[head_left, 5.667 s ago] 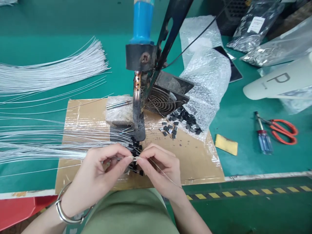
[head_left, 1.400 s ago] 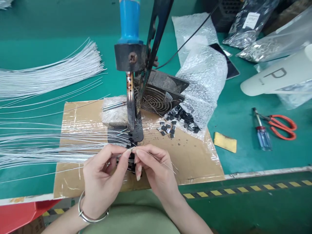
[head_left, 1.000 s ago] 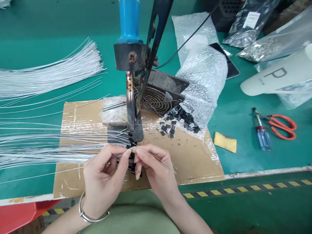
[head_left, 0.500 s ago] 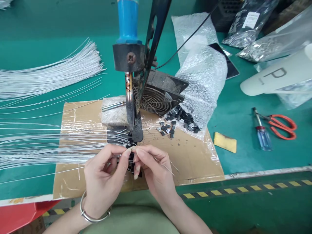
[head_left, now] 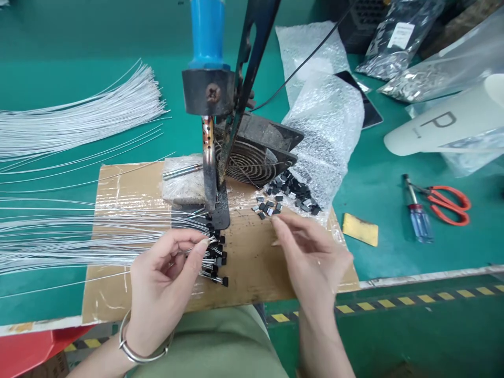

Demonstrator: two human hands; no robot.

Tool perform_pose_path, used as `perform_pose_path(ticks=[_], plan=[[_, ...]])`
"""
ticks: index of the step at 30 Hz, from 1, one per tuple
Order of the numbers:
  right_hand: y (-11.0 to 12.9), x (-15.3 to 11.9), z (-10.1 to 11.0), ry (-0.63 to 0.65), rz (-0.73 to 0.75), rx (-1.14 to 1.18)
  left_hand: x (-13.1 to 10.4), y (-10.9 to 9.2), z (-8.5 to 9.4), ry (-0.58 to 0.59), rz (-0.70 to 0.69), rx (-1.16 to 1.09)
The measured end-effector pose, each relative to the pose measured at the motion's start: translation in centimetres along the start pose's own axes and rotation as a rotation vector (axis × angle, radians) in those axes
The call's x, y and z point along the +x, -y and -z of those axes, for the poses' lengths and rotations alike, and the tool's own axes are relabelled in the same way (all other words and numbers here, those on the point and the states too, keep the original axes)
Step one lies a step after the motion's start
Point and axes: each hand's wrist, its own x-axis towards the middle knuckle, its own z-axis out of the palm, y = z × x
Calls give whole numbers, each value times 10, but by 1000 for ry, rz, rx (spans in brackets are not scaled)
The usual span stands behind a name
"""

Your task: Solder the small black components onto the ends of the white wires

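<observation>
My left hand pinches the tip of a thin white wire between thumb and forefinger, below the soldering iron. Beside its fingertips lie wire ends with black connectors. From the left, several white wires run to them. My right hand is over the cardboard, its fingertips at the near edge of the small black pieces. Its thumb and forefinger are close together; whether something is between them is too small to tell.
A black fan stands behind the iron, near bubble wrap. To the right lie a yellow sponge, a screwdriver, red-handled pliers and a white cup. A wire bundle lies at the back left.
My right hand has left my left hand and moved right to the small black pieces. The wires that stuck out past my right fingers are gone from there, and the black connectors now show.
</observation>
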Motion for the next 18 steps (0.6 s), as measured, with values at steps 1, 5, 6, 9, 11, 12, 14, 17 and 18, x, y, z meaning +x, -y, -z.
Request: perform_pose_path(ticks=[1, 5, 6, 9, 11, 12, 14, 17, 18], plan=[[-6, 7, 6, -46, 72, -178, 0, -1, 1, 7, -4, -1], [-20, 23, 15, 52, 352, -587, 2, -2, 2, 18, -50, 5], [-21, 24, 16, 81, 398, -605, 1, -2, 2, 17, -53, 7], [-22, 23, 16, 109, 468, -618, 0, 0, 3, 8, -46, 16], [-23, 22, 17, 92, 480, -622, -2, 1, 4, 4, -44, 21], [-23, 21, 18, 84, 467, -611, -2, 1, 4, -2, -42, 24], [-22, 18, 17, 62, 370, -519, -1, 1, 5, 1, -43, 34], [-12, 11, 13, 30, 120, -203, 0, 0, 6, 30, -48, 61], [-6, 8, 10, 20, 61, -96, 1, 0, 6, 39, -50, 71]])
